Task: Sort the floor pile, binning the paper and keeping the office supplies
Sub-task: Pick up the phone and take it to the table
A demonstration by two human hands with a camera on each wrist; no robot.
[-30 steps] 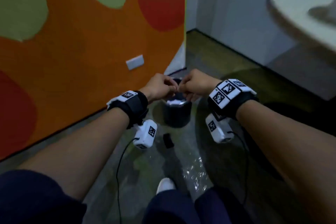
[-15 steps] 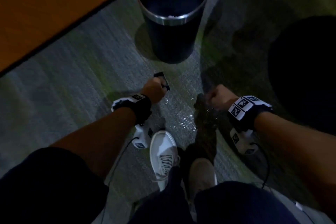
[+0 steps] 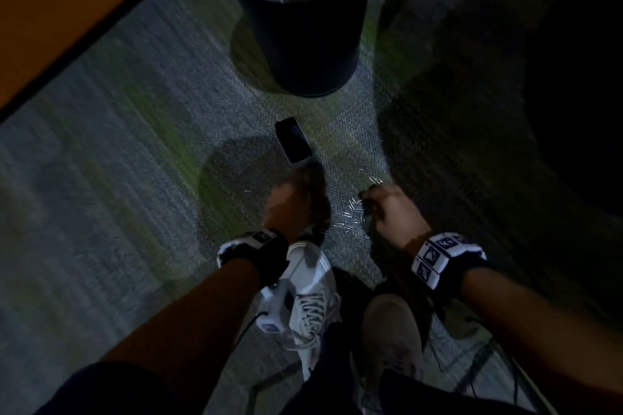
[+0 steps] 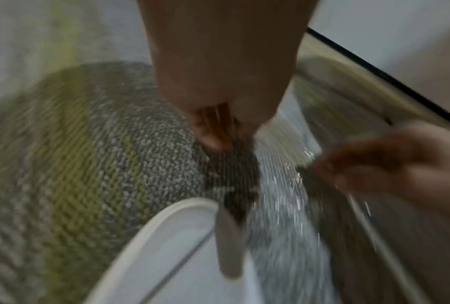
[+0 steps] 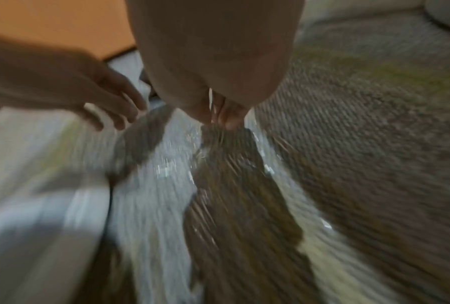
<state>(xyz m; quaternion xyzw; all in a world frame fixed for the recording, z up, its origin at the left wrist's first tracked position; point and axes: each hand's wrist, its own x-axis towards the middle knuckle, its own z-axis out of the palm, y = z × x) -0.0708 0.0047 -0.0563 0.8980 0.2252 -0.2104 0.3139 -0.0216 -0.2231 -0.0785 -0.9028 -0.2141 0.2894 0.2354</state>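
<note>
Grey-green woven carpet [image 3: 141,152] fills most of the head view, dim and streaked with blur, with an orange panel [image 3: 60,7] cutting across the upper left of the frame. At top centre stands a dark round bin [image 3: 303,34] with a bright metal rim; what lies inside it is out of view. Just below the bin, near the middle of the frame, a small flat black case [image 3: 293,144] lies tilted on the carpet, apart from both hands. Lower down, a scatter of small silvery clips or staples [image 3: 350,212] glints on the floor between the two hands; they are too small and blurred to name surely. The left hand [image 3: 290,209] reaches down to the carpet just left of that scatter, its fingers [image 4: 213,131] bunched together and pointing at the floor; whether they pinch anything I cannot tell. The right hand [image 3: 391,212] sits at the right edge of the scatter with its fingertips [image 5: 228,117] drawn together low at the carpet, seemingly pinching at the shiny bits, but the blur hides any grip. Both wrists carry black bands with white marker tags. Below the hands, at bottom centre, a white laced shoe [image 3: 313,300] and a grey shoe [image 3: 391,330] stand side by side.
</note>
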